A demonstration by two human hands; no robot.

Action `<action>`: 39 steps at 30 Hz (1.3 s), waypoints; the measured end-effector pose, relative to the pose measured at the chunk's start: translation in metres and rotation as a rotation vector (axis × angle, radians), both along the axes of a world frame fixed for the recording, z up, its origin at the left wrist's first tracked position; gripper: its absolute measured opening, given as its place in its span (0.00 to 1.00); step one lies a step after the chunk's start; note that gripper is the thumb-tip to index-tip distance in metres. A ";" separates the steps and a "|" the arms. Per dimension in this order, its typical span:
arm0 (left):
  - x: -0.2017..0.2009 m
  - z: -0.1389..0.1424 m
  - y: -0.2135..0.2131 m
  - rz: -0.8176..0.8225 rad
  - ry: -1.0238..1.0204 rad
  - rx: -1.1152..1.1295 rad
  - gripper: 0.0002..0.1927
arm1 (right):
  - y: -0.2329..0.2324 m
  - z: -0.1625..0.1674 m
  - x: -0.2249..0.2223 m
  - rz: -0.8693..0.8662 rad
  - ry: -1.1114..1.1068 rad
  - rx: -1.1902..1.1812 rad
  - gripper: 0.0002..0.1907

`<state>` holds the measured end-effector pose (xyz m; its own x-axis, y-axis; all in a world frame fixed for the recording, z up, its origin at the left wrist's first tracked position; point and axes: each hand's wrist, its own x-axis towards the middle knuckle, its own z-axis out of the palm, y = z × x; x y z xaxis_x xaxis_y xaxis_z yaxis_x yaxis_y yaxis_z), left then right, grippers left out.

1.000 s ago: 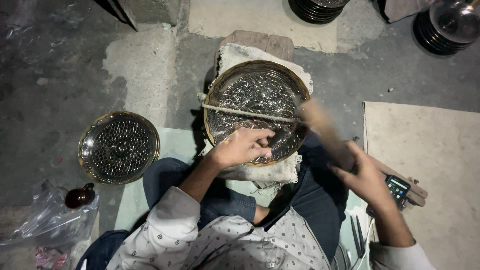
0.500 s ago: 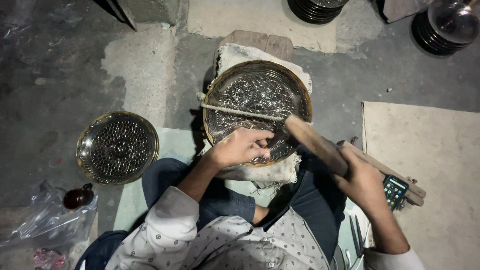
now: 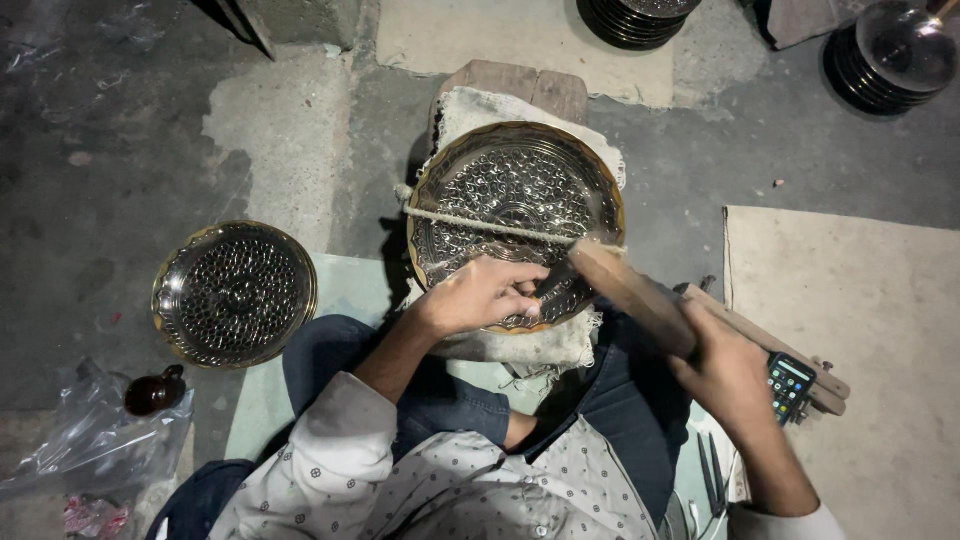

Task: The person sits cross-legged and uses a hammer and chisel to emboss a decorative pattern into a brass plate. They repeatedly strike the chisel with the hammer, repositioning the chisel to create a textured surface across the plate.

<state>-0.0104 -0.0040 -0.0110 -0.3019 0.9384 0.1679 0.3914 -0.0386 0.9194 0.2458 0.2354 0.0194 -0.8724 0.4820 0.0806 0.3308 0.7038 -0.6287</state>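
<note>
A round embossed metal plate (image 3: 510,190) lies on a cloth-covered block in front of me, with a cord stretched across it. My left hand (image 3: 480,295) rests on the plate's near rim and pinches a small dark punch (image 3: 553,283) against the metal. My right hand (image 3: 730,375) grips the handle of a wooden mallet (image 3: 630,290), whose head is down at the top of the punch.
A second embossed metal dish (image 3: 235,292) lies on the floor at my left. A phone (image 3: 790,385) and wooden sticks lie by my right wrist. Stacked dark dishes (image 3: 885,60) stand at the far right, a plastic bag (image 3: 80,450) at the near left.
My right hand has swung the mallet down and leftward until its head meets the punch. My left hand has stayed on the plate's rim.
</note>
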 end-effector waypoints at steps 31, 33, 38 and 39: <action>0.010 0.007 0.008 0.060 -0.073 -0.153 0.25 | 0.020 0.003 0.000 -0.087 -0.163 -0.032 0.41; 0.009 0.007 0.008 0.037 -0.087 -0.152 0.25 | 0.017 0.002 0.000 -0.066 -0.195 0.035 0.42; 0.009 0.008 0.006 0.023 -0.077 -0.128 0.25 | 0.003 0.007 -0.005 -0.108 -0.034 -0.331 0.41; 0.009 0.008 0.006 0.020 -0.081 -0.138 0.25 | 0.002 0.009 -0.006 -0.113 -0.210 -0.154 0.42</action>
<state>-0.0016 0.0018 -0.0033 -0.3281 0.9446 0.0118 0.3152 0.0977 0.9440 0.2403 0.2369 0.0280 -0.8023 0.5699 -0.1776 0.5359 0.5565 -0.6349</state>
